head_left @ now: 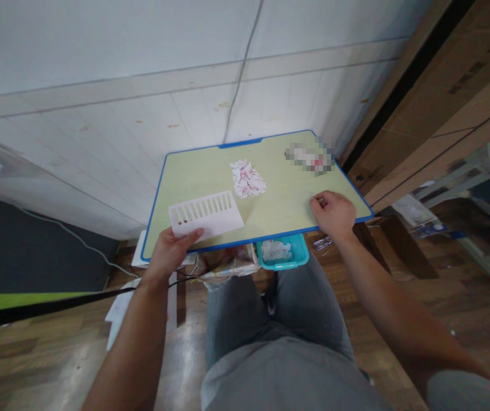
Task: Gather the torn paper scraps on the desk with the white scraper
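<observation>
My left hand [171, 251] grips a white card [217, 226] by its near edge, thumb on top. A row of long slots is cut along the card's far side, and it lies over the left front of the small table [193, 171], which has a pale green top and blue rim. Resting near the table's right front edge, my right hand [334, 214] is closed, fingers curled under; whatever it may hold is hidden. Between the hands, farther back, is a loose heap of white paper scraps [248, 178] with pinkish marks.
A blurred-out object [309, 158] lies at the table's back right. Below the front edge hang a turquoise basket [285, 265] with white pieces inside and a patterned bag [228, 269]. Large cardboard boxes [442, 108] and a stepladder [480, 257] stand right; a wall [142, 114] rises behind.
</observation>
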Demonstrator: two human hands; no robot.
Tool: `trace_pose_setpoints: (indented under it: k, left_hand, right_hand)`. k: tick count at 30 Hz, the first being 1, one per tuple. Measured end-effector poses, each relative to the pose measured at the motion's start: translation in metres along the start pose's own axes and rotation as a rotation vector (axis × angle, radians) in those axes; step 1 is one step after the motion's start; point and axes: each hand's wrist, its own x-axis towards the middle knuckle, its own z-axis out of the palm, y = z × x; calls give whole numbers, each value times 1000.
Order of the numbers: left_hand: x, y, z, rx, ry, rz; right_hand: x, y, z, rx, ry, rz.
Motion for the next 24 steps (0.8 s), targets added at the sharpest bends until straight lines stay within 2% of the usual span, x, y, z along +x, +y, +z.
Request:
trace_pose_setpoints:
  k: [3,8,18,24]
  left_hand:
    - [-3,-3,-3,-79,-44,-36]
    - [-7,-9,-8,-109,-48,-42]
    - [-10,-18,-9,-84,8,9]
    - [-16,-21,-12,-75,-6,-1]
  right_hand:
    - [0,-1,-1,-4,-8,4]
    - [0,-1,-1,0,-12,8]
    - [1,1,2,0,15,-10]
    - [0,1,1,6,20,-14]
